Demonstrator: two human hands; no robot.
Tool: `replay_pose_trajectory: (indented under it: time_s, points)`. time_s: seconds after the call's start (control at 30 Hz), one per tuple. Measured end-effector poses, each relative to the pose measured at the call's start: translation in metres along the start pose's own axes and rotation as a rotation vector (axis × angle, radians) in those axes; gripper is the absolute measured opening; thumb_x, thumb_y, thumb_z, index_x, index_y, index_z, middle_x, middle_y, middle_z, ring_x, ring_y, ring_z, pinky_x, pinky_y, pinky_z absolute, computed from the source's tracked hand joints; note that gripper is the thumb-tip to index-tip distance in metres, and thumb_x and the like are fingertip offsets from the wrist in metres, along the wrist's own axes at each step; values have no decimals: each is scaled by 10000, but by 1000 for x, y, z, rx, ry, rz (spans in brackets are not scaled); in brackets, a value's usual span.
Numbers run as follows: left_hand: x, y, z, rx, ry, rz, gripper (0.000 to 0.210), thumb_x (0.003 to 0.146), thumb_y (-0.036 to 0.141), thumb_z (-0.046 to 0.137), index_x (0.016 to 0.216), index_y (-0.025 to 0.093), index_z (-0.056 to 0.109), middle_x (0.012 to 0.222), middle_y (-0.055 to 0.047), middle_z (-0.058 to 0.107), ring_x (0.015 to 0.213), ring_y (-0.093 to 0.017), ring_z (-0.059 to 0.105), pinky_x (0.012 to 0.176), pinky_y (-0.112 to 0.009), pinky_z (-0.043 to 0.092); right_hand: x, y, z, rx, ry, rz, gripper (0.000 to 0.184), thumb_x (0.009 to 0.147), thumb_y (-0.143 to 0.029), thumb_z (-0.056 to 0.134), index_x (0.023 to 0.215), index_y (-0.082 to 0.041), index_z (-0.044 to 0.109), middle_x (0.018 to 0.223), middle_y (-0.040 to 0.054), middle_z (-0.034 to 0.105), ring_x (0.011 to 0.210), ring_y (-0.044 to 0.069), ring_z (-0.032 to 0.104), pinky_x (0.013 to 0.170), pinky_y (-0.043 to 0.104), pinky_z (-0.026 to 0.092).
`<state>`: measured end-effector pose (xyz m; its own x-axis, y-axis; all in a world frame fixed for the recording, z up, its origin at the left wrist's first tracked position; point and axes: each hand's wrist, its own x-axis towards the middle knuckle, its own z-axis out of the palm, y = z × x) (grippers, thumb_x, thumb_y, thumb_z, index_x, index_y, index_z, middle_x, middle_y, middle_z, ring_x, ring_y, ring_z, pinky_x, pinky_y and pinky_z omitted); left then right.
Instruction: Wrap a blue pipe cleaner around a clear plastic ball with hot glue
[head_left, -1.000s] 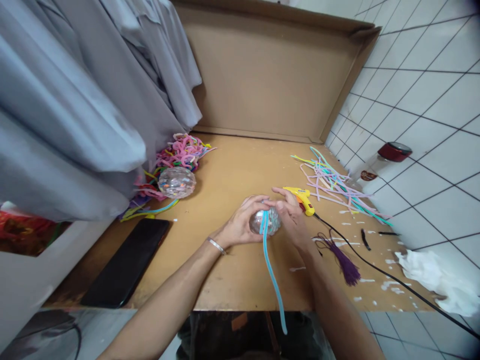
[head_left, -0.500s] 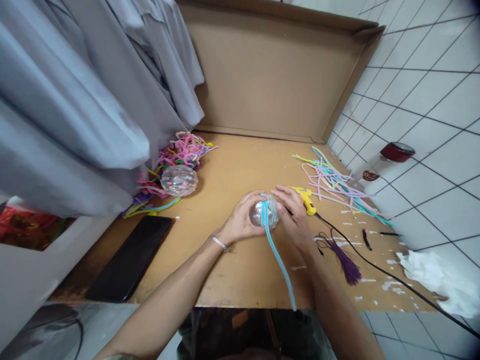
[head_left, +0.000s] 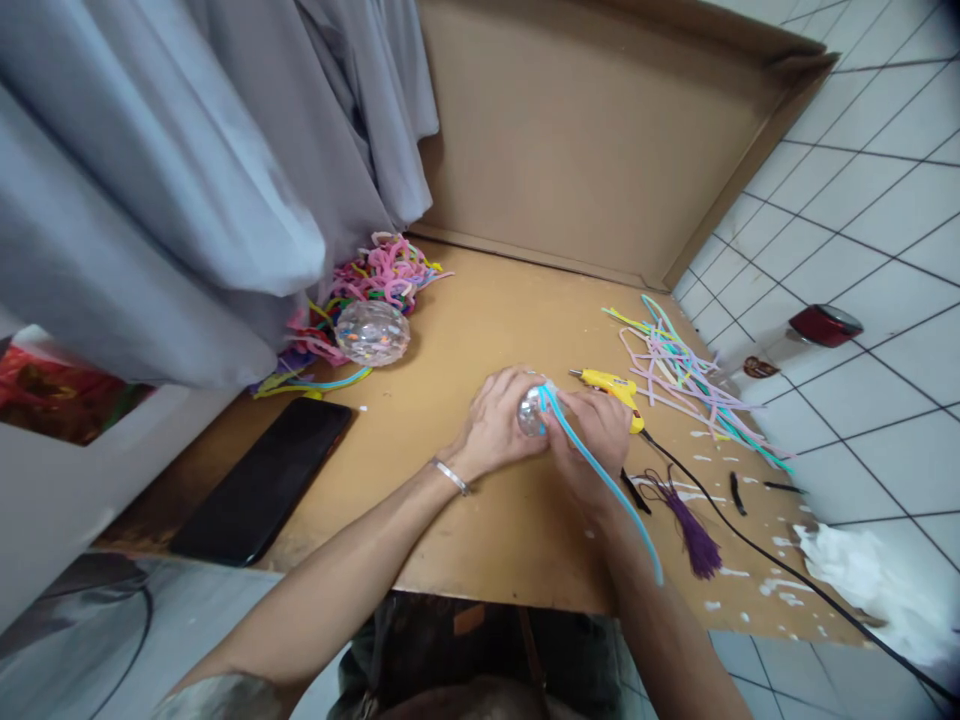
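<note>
Between my hands, just above the table's middle, is a small clear ball (head_left: 531, 412). My left hand (head_left: 501, 415) wraps round its left side. On the right side my right hand (head_left: 596, 435) has its fingers closed at the ball, against the blue pipe cleaner (head_left: 604, 475). That pipe cleaner bends over the ball's top, and its long free end hangs across my right wrist. Behind my right hand lies a yellow hot glue gun (head_left: 611, 385), partly hidden by the fingers. The far side of the ball is covered by my hands.
A second clear ball (head_left: 373, 333) rests by a tangled pile of pipe cleaners (head_left: 390, 270) at left. More pipe cleaners (head_left: 675, 365) lie at right, near a red-lidded bottle (head_left: 825, 326). A black phone (head_left: 262, 485), purple tassel (head_left: 697, 535), black cord (head_left: 739, 530) and white tissue (head_left: 862, 580) surround my arms.
The ball has turned in my hands. The pipe cleaner's free end has swung right, over my right wrist, and my right fingers have closed in on it. The view has shifted slightly.
</note>
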<state>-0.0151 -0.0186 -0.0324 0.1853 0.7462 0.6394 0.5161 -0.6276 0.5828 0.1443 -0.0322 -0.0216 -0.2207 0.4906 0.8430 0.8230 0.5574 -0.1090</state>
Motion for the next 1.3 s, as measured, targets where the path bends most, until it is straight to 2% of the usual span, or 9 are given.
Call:
replay_pose_trajectory:
  time_s: [0.17, 0.43, 0.6, 0.77, 0.9, 1.1, 1.3]
  points:
    - [2, 4, -5, 17, -47, -40, 519, 663, 286, 715, 1149, 207, 552, 1171, -108, 634, 1148, -285, 578, 992, -430, 468, 3, -3, 1, 11, 89, -101, 180, 887, -309, 606, 1029, -206, 646, 890, 47, 721, 852, 192, 654, 846, 345, 441]
    - [2, 6, -3, 28, 6, -16, 438, 725, 355, 677, 1118, 196, 568, 1129, -99, 652, 1130, -261, 597, 986, -404, 475, 4, -10, -3, 155, 85, -31, 169, 898, -172, 562, 1037, -198, 655, 890, 54, 737, 833, 185, 686, 797, 342, 492]
    - [3, 6, -4, 28, 1, -12, 474, 703, 355, 689, 1131, 197, 562, 1132, -100, 655, 1123, -268, 598, 973, -412, 478, 3, -13, -1, 199, 106, 24, 203, 919, -146, 529, 1043, -211, 675, 913, 58, 748, 834, 190, 707, 799, 355, 532]
    - [2, 4, -4, 24, -19, -21, 527, 675, 342, 715, 1160, 215, 551, 1163, -95, 646, 1155, -277, 584, 990, -420, 468, -2, -11, 4, 193, 193, -44, 246, 903, -117, 545, 1078, -239, 668, 874, 37, 749, 776, 193, 713, 721, 341, 555]
    - [2, 2, -3, 1, -19, -19, 533, 670, 331, 725, 1160, 214, 551, 1158, -95, 646, 1152, -275, 584, 989, -421, 468, -4, -10, 4, 163, 170, -80, 305, 906, -104, 531, 1149, -255, 636, 922, 43, 753, 804, 199, 720, 738, 346, 560]
    - [4, 2, -3, -43, 18, -67, 497, 675, 361, 723, 1116, 200, 561, 1128, -99, 648, 1111, -266, 602, 985, -421, 480, -2, -9, 1, 118, 126, -16, 171, 892, -147, 583, 1019, -224, 667, 889, 48, 760, 821, 199, 723, 756, 333, 546]
    - [6, 1, -6, -77, -21, -60, 513, 665, 358, 740, 1117, 203, 554, 1115, -99, 646, 1105, -269, 601, 976, -434, 486, -5, -8, 7, 254, 157, 17, 179, 881, -130, 567, 941, -256, 679, 933, 17, 767, 865, 183, 728, 798, 342, 554]
